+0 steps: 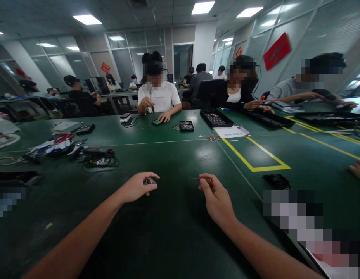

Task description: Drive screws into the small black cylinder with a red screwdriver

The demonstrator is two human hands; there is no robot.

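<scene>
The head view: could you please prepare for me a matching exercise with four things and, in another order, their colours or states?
1. Right hand
2. Table
3. Left hand
4. Tape outline

A. curled around a small shiny thing
B. yellow
C. pinching a thin tool
D. green

Pairs: 1-C, 2-D, 3-A, 4-B

small shiny rounded object point(149, 181): left hand point(136, 187) is partly covering it, I'm not identifying it | thin metal-shafted tool point(193, 178): right hand point(217, 198) is hiding its handle | flat black case point(16, 178): left edge is cropping it
</scene>
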